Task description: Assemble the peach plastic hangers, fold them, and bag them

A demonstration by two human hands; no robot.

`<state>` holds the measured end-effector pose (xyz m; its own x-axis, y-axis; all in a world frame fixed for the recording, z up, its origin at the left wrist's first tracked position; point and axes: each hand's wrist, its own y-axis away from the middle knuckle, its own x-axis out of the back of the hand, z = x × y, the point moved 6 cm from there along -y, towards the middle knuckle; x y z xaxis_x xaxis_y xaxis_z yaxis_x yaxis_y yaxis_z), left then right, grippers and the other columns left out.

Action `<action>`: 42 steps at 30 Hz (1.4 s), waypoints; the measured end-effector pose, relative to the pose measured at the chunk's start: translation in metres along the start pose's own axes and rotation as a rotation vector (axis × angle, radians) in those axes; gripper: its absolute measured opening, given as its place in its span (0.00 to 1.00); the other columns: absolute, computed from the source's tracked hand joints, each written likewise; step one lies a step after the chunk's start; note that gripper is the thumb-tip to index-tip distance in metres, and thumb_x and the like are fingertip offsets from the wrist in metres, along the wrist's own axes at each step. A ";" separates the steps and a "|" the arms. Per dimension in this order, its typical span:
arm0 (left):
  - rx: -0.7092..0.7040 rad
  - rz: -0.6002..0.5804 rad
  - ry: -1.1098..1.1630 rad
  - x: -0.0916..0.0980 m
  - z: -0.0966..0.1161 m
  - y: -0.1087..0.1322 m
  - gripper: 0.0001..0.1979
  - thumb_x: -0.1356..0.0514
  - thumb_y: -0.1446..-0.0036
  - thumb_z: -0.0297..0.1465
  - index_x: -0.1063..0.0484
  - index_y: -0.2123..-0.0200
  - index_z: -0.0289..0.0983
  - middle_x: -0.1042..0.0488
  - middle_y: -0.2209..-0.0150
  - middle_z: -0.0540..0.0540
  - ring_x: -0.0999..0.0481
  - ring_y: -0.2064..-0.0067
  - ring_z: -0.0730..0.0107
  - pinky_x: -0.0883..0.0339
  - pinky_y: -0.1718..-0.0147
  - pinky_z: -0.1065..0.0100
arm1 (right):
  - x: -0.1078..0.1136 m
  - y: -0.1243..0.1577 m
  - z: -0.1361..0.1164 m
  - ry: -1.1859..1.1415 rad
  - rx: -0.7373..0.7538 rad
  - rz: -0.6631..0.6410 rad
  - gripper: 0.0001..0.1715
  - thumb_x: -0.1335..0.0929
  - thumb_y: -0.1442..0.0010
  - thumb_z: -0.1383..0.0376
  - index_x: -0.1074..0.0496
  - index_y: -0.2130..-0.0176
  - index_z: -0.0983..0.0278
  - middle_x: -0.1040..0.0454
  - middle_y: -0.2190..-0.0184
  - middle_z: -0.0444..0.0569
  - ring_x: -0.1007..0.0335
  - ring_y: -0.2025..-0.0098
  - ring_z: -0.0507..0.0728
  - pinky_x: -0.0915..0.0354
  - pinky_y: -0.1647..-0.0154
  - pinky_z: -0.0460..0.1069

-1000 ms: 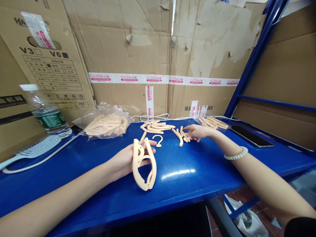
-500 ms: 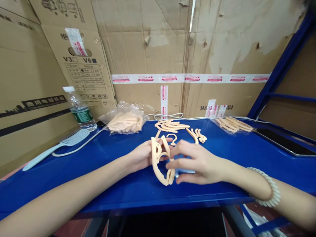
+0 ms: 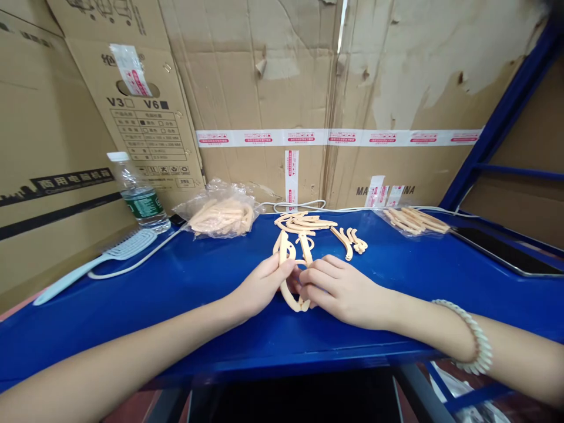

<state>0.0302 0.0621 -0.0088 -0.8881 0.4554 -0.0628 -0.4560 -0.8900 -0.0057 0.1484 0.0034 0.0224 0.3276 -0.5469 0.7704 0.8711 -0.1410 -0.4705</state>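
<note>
A peach-coloured plastic folding hanger (image 3: 291,299) is held upright over the blue table, its arms folded into a narrow U. My left hand (image 3: 263,286) is closed on its left arm, thumb in front. Around the right arm, the fingers of my right hand (image 3: 333,289) are wrapped, hiding much of that side. Just behind the hanger lies a loose hook piece (image 3: 312,241), partly covered. A pile of curved hanger arms (image 3: 304,222) rests farther back. To the right are a single arm piece (image 3: 342,243) and several small hooks (image 3: 355,241).
A clear bag of hanger parts (image 3: 222,216) and a water bottle (image 3: 143,200) stand back left, with a pale blue hairbrush (image 3: 108,258) nearer. Another bag of parts (image 3: 414,221) and a dark tablet (image 3: 506,252) lie right. Cardboard (image 3: 264,88) walls the back; a white cable (image 3: 299,205) runs along it.
My left hand has brought its thumb over the hanger's left arm. My right hand has closed from spread fingers onto the right arm. The hanger has moved slightly away from me.
</note>
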 end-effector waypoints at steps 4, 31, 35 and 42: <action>-0.098 0.014 -0.124 0.003 0.007 0.003 0.19 0.43 0.40 0.45 0.32 0.70 0.34 0.28 0.73 0.48 0.27 0.70 0.68 0.30 0.65 0.65 | -0.001 0.001 0.005 0.181 -0.090 -0.016 0.14 0.42 0.32 0.71 0.29 0.65 0.67 0.28 0.65 0.52 0.38 0.62 0.58 0.45 0.58 0.55; 0.013 0.183 0.250 0.009 0.012 0.004 0.16 0.48 0.34 0.32 0.33 0.74 0.32 0.26 0.75 0.46 0.23 0.71 0.69 0.25 0.68 0.67 | 0.033 0.025 0.067 -0.064 -0.424 0.254 0.04 0.39 0.34 0.70 0.38 0.61 0.61 0.26 0.69 0.44 0.35 0.66 0.54 0.48 0.56 0.53; 0.067 0.174 0.235 0.006 0.009 0.005 0.17 0.49 0.33 0.32 0.34 0.74 0.32 0.27 0.75 0.45 0.22 0.70 0.66 0.25 0.67 0.66 | 0.039 0.048 0.116 -0.103 -0.600 0.165 0.04 0.37 0.35 0.68 0.36 0.58 0.61 0.24 0.61 0.50 0.34 0.50 0.61 0.51 0.44 0.61; 0.127 0.235 0.217 0.008 0.007 0.004 0.16 0.50 0.33 0.30 0.34 0.74 0.32 0.27 0.75 0.46 0.22 0.70 0.67 0.25 0.68 0.67 | 0.001 0.045 0.112 -0.546 -0.485 -0.276 0.09 0.37 0.35 0.66 0.29 0.63 0.64 0.25 0.64 0.51 0.30 0.59 0.57 0.36 0.56 0.52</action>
<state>0.0203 0.0621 -0.0020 -0.9428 0.2106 -0.2585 -0.2562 -0.9538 0.1572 0.2288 0.0889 0.0503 0.3659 0.0266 0.9303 0.7312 -0.6266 -0.2697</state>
